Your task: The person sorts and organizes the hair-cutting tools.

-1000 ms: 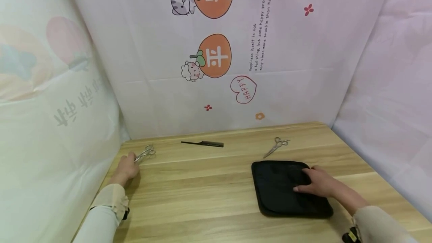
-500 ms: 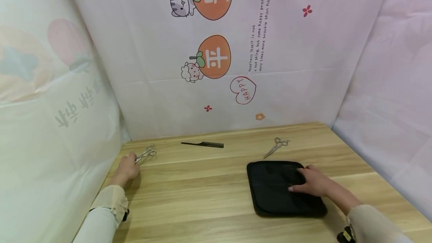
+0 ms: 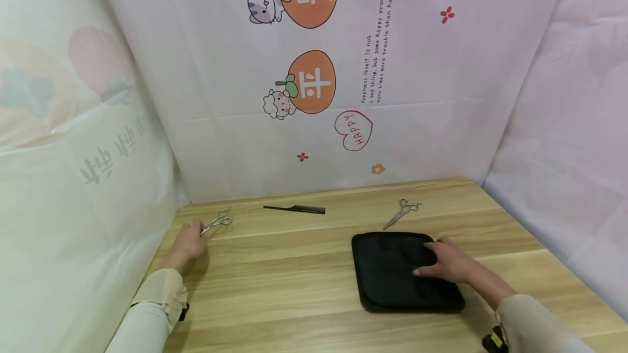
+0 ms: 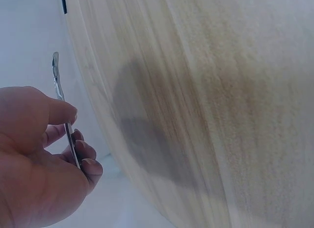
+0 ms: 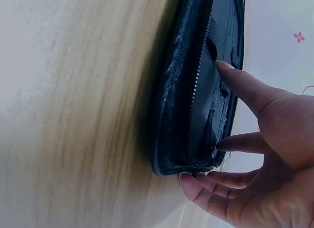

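My left hand [image 3: 187, 244] is at the table's left side, pinching a pair of hairdressing scissors [image 3: 221, 220]. The blades go into the fingers and the finger loops point outward. In the left wrist view the scissors [image 4: 57, 81] appear edge-on between thumb and fingertips. My right hand [image 3: 448, 261] lies on the right part of a black zip case [image 3: 392, 274]. The right wrist view shows its fingers spread, with the thumb on the inner face of the case [image 5: 203, 95], one finger at a pocket and the others against the outer edge.
A black tail comb [image 3: 296, 209] lies near the back of the wooden table [image 3: 275, 287]. Behind the case lies a second pair of scissors [image 3: 403, 211]. Printed cloth [image 3: 221, 97] hangs along the back and both sides.
The black case has slid left along with my right hand. My left hand has shifted slightly right, carrying the scissors. The comb and the other scissors stay put.
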Available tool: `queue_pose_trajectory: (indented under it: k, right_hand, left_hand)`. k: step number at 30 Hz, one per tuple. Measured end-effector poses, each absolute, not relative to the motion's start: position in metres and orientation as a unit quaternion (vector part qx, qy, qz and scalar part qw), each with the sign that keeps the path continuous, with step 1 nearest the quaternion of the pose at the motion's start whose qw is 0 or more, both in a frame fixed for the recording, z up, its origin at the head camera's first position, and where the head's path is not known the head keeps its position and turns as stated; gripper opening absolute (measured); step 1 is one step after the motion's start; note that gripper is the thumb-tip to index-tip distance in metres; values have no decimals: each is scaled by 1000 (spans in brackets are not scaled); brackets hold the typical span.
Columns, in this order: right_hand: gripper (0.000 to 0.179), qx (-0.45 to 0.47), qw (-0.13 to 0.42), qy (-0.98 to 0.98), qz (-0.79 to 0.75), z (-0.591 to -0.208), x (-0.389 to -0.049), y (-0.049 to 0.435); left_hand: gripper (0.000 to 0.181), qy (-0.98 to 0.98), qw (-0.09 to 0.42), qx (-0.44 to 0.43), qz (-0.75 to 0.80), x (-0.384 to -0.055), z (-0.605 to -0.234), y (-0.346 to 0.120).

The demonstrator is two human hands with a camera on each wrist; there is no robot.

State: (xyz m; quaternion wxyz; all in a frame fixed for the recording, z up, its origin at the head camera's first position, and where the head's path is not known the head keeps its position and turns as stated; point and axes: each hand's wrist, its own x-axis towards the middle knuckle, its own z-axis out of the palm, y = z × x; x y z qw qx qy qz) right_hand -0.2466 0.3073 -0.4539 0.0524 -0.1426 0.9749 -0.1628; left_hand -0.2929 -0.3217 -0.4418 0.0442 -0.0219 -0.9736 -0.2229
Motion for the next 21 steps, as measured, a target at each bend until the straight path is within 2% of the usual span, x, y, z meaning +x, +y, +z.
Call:
queue_pose_trajectory:
  k: [7, 13, 21]
  right_hand:
    - [91, -147, 60, 972, -172, -451, -245, 308]
    - [91, -146, 55, 972, -173, -449, -246, 308]
    - [90, -146, 52, 974, -168, -450, -243, 306]
  left_hand:
    - [23, -972, 41, -23, -231, -294, -439, -316]
    - [16, -972, 61, -37, -226, -294, -441, -311]
    - [17, -971, 65, -43, -228, -290, -441, -305]
